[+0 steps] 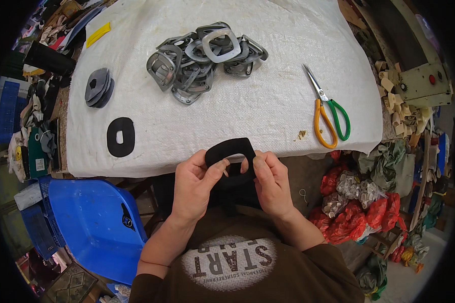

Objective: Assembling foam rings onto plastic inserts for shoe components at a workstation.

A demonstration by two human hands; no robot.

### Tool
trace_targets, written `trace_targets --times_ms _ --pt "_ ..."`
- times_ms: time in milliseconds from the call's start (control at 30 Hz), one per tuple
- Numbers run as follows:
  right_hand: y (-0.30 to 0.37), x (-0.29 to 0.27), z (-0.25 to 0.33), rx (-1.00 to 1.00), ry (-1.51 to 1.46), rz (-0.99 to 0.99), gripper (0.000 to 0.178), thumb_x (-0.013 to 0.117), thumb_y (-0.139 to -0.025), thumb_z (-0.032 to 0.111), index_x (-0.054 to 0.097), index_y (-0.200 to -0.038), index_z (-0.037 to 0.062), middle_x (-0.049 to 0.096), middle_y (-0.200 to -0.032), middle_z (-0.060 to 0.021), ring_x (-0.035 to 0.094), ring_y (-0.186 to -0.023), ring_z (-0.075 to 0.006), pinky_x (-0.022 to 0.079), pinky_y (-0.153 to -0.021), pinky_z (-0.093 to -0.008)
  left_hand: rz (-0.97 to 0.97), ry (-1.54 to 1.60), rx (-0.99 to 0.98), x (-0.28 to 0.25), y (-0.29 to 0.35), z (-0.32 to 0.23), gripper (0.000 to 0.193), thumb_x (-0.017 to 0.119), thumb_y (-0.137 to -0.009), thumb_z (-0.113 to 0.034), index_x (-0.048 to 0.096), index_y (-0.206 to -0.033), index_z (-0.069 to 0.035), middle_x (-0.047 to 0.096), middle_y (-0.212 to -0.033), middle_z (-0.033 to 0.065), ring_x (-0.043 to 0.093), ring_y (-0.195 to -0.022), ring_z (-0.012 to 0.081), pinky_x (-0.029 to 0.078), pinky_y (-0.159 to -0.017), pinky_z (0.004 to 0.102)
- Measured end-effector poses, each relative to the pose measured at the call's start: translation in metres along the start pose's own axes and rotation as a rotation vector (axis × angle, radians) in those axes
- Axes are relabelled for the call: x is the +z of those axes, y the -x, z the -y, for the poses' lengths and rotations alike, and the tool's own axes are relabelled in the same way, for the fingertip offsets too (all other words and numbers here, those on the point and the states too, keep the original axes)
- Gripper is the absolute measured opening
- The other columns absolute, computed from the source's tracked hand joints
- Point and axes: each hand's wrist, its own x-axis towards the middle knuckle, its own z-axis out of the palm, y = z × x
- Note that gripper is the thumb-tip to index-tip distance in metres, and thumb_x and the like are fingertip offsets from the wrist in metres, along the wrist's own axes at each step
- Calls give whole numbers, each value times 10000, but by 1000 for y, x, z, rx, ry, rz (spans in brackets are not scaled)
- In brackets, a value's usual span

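Note:
Close to my body, at the table's near edge, a black rounded ring of soft-looking material point(228, 147) is held up between both hands. My left hand point(196, 186) pinches its left side, thumb laid across the front by the opening. On the opposite side my right hand point(272, 183) grips the rim between thumb and fingers. A similar black ring point(114, 144) lies flat to the left on the white woven sheet point(227, 113). Farther back is a pile of grey rounded-square frames point(191, 76). Several grey pieces form a small stack point(99, 89) at the left.
Scissors point(321, 96) with orange and green handles lie on the right. A yellow strip point(98, 35) rests at the far left. Below the table's left side stands a blue tub point(88, 217) containing a small black piece point(127, 219). Red plastic bags point(345, 222) sit at the lower right.

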Motion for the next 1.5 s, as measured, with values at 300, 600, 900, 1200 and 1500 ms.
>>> trace_targets --times_ms 300,600,900,1200,1500 --pt "-11 -1 17 221 -393 110 188 480 -937 210 520 -931 26 506 -778 11 441 -715 -56 365 -653 -207 71 -79 56 -6 0 -6 130 604 -851 -107 605 -872 22 599 -787 26 521 -708 63 415 -644 200" --pt "-7 4 21 116 -514 137 171 542 -885 182 470 -803 51 481 -761 -62 468 -761 -166 378 -727 -308 117 -82 105 -8 -2 1 177 643 -817 -134 593 -846 32 563 -768 70 544 -715 149 433 -679 254" --pt "-5 10 13 57 -760 390 164 632 -819 167 502 -776 76 474 -697 -46 441 -704 -165 337 -687 -305 278 -182 261 -14 -7 -2 160 660 -814 -151 607 -827 0 512 -723 13 447 -640 84 352 -591 217" --pt "-8 -3 15 20 -422 342 205 464 -938 146 510 -1052 -18 577 -839 -78 556 -777 -137 452 -732 -267 290 -74 117 -12 -9 0 194 634 -842 -188 611 -852 4 533 -741 1 477 -702 81 379 -646 212" --pt "-4 -3 19 -95 -123 82 168 529 -910 165 476 -848 18 564 -802 -74 542 -728 -117 449 -687 -263 206 -82 45 -10 -4 -2 243 633 -846 -228 604 -862 13 559 -784 6 491 -721 69 390 -658 209"
